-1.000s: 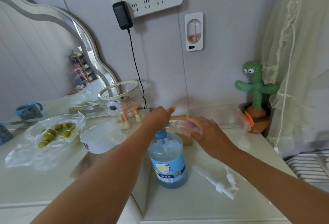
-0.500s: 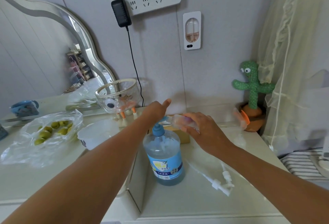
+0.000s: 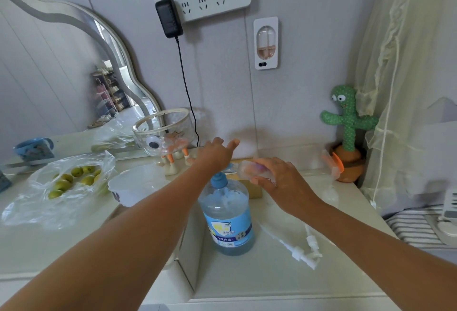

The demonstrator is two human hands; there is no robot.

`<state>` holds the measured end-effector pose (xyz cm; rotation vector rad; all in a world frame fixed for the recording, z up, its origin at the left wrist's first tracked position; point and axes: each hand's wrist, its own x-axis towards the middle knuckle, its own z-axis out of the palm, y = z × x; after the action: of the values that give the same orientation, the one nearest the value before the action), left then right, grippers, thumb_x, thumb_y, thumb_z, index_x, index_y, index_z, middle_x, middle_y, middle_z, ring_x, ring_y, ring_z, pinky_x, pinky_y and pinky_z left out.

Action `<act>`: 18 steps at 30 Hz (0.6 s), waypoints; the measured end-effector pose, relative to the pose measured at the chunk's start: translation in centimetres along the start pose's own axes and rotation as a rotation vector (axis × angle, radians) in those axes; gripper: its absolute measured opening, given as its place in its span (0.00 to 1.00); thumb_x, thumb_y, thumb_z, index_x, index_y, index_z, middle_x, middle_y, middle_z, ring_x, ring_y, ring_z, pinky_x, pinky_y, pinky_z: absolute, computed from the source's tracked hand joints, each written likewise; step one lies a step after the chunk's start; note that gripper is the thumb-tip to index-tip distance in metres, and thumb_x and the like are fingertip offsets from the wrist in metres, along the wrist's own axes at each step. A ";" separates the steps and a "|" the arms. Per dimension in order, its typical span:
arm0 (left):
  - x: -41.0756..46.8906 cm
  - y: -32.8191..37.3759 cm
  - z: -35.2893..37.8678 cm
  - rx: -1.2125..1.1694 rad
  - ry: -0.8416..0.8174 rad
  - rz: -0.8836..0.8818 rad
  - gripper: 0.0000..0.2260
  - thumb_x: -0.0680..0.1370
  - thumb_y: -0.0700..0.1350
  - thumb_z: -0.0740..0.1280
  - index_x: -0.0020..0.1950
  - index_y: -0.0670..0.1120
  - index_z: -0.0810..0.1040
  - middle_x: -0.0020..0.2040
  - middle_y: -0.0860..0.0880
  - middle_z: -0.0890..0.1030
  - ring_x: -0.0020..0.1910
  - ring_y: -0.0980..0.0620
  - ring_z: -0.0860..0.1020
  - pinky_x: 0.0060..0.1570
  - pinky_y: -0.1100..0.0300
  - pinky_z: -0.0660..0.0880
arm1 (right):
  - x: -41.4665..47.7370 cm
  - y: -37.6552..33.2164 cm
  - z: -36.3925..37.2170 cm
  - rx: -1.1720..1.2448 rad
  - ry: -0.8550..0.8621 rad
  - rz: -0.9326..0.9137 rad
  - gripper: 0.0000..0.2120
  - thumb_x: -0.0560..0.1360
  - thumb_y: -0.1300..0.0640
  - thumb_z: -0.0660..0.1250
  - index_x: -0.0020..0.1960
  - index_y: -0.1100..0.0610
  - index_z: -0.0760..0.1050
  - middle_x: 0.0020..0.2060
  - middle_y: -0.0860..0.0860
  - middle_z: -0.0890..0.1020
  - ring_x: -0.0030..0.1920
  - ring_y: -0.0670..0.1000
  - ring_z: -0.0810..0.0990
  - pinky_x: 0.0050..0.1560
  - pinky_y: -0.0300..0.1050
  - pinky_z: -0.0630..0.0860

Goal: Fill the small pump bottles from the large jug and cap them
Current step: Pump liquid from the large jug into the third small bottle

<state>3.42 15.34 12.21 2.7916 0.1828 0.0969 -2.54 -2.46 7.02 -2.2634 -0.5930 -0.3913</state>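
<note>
A large clear jug (image 3: pixel 227 214) of blue liquid with a blue label stands on the white counter (image 3: pixel 247 276). My left hand (image 3: pixel 217 153) rests palm-down on its blue pump head (image 3: pixel 218 181), fingers stretched out. My right hand (image 3: pixel 279 182) grips a small clear bottle (image 3: pixel 249 168), tipped sideways with its mouth at the pump's spout. Two white pump caps with dip tubes (image 3: pixel 304 253) lie on the counter right of the jug. Another small clear bottle with an orange part (image 3: pixel 331 164) stands by the cactus toy.
A green cactus toy (image 3: pixel 348 122) sits in the back right corner. A glass bowl (image 3: pixel 163 130), a white bowl (image 3: pixel 138 184) and a plastic bag of green fruit (image 3: pixel 66 182) are to the left. A striped cloth (image 3: pixel 415 229) lies at the right edge.
Both hands keep nearly the same pose at the jug's pump and the small bottle. The view has shifted slightly.
</note>
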 end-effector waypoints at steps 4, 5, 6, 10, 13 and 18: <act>0.0 0.1 -0.5 0.044 0.067 -0.031 0.31 0.78 0.67 0.48 0.78 0.53 0.54 0.79 0.47 0.48 0.77 0.40 0.44 0.71 0.33 0.42 | 0.5 0.1 -0.2 -0.017 0.000 -0.002 0.18 0.77 0.46 0.64 0.65 0.47 0.71 0.54 0.44 0.75 0.54 0.50 0.73 0.56 0.44 0.69; 0.1 0.1 -0.2 0.056 0.066 -0.028 0.32 0.78 0.68 0.48 0.78 0.54 0.52 0.80 0.48 0.46 0.77 0.41 0.42 0.71 0.33 0.40 | 0.6 0.1 -0.2 -0.015 -0.002 -0.001 0.18 0.77 0.46 0.64 0.65 0.47 0.71 0.54 0.44 0.76 0.54 0.50 0.73 0.56 0.44 0.69; 0.1 0.1 -0.1 0.063 0.057 -0.033 0.32 0.78 0.68 0.47 0.78 0.55 0.51 0.80 0.48 0.45 0.77 0.41 0.41 0.71 0.33 0.39 | 0.6 0.3 -0.2 -0.011 -0.005 0.000 0.18 0.77 0.46 0.63 0.66 0.46 0.71 0.53 0.44 0.76 0.54 0.50 0.73 0.55 0.44 0.70; 0.1 0.0 0.0 0.068 0.084 -0.043 0.33 0.77 0.70 0.45 0.78 0.56 0.50 0.79 0.50 0.42 0.77 0.42 0.38 0.70 0.33 0.37 | 0.7 0.6 0.0 -0.012 0.003 -0.011 0.18 0.77 0.46 0.63 0.66 0.44 0.70 0.53 0.45 0.76 0.53 0.50 0.73 0.55 0.44 0.70; 0.8 -0.4 0.7 0.040 0.048 -0.055 0.33 0.76 0.70 0.45 0.78 0.57 0.50 0.79 0.51 0.42 0.77 0.43 0.37 0.70 0.33 0.37 | 0.6 0.7 0.3 -0.002 0.005 -0.027 0.18 0.77 0.47 0.63 0.66 0.46 0.71 0.52 0.44 0.76 0.52 0.48 0.73 0.55 0.43 0.69; 0.4 -0.5 1.0 0.030 -0.056 -0.091 0.32 0.77 0.70 0.46 0.78 0.57 0.51 0.79 0.50 0.42 0.77 0.41 0.38 0.69 0.31 0.39 | 0.0 0.3 0.7 0.029 -0.004 -0.001 0.19 0.77 0.49 0.64 0.66 0.50 0.72 0.51 0.42 0.73 0.51 0.43 0.73 0.60 0.44 0.70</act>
<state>3.89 15.51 11.10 2.8070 0.2987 -0.0059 -2.36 -2.15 6.41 -2.2366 -0.5980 -0.3768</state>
